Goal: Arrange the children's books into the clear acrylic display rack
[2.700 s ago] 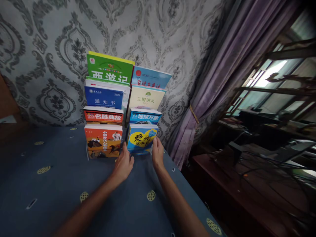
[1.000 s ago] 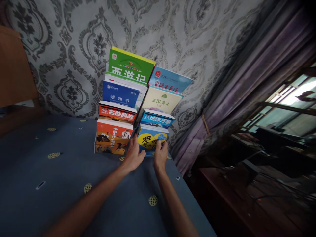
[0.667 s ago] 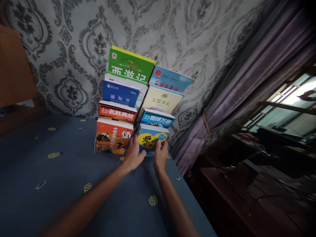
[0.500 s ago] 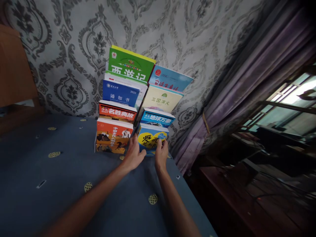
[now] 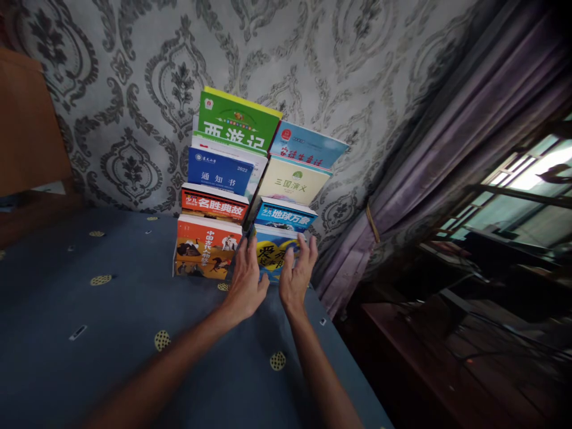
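Two columns of upright books stand in tiers against the wall. At the front right is a blue and yellow book (image 5: 270, 253), its cover partly hidden by my hands. My left hand (image 5: 245, 277) is at its left edge, fingers stretched forward. My right hand (image 5: 297, 274) is over its right side with the fingers apart. Whether either hand touches the cover, I cannot tell. To the left stands an orange book (image 5: 208, 247). Behind are a red book (image 5: 217, 205), a blue book (image 5: 218, 170), a green book (image 5: 236, 122), a blue-topped book (image 5: 286, 215), a cream book (image 5: 295, 182) and a light blue book (image 5: 308, 146).
A dark blue cloth (image 5: 129, 310) with yellow spots covers the surface. Patterned wallpaper (image 5: 179, 77) is behind the books. A purple curtain (image 5: 393, 208) hangs at the right, a brown box (image 5: 27, 125) is at the left, and cluttered furniture (image 5: 491, 286) stands beyond the right edge.
My right hand's fingers have spread and come away from the cover, moving slightly right. My left hand's fingers have straightened beside the book. The books stand where they were.
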A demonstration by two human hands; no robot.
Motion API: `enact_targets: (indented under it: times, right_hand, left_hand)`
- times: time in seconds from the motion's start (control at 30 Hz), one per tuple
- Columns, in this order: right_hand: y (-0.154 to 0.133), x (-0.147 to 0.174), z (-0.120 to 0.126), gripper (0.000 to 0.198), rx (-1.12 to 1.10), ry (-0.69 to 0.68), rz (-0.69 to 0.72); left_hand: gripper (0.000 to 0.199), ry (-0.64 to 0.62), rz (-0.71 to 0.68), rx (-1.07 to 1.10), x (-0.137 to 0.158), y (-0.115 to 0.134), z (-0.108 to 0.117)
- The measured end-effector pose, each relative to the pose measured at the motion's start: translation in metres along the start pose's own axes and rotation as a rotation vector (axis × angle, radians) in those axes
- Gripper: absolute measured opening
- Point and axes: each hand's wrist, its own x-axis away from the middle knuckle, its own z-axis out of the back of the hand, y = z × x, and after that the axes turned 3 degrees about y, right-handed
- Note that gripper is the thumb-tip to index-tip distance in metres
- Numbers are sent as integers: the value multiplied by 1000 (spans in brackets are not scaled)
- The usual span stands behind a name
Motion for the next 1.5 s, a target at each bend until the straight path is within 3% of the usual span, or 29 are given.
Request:
enact_targets:
  times: [0.2,0.33,0.4,0.5,0.63,0.73,0.93,1.17,1.37,1.5]
  right_hand:
    - [-4,2,-1,45,19,-17,30]
    - [-20,16,10,35,-69,28,65]
    - [-31,32,14,32,-154,-71,68]
    - [-42,61,14,38,-264,-338,16]
    - [-46,92,2,45,-321,-606,-136]
    - [-43,101,-5,48,-313,-726,-261]
    - [-37,101,-4,48,-299,-735,-262]
    - [-32,103,-6,48,-285,-722,-227]
    - [-29,103,-6,48,-252,-720,-183]
    - [-27,104,-8,49,-221,-697,-159]
  left_hand:
    - [80,-20,-45,-70,7,18,8]
    - [66,-160,-161,-122,30,25,24]
    - [62,-251,-204,-164,45,19,37]
    - [61,-361,-230,-192,70,-1,57]
    - [57,-472,-155,-178,97,-27,73]
    - [48,-512,-79,-199,106,-36,76]
    - [39,-601,-2,-196,104,-33,73]
    - [46,-600,29,-214,107,-37,72]
    - [51,-553,-22,-229,112,-50,66]
    - [47,-569,-64,-208,109,-47,68]
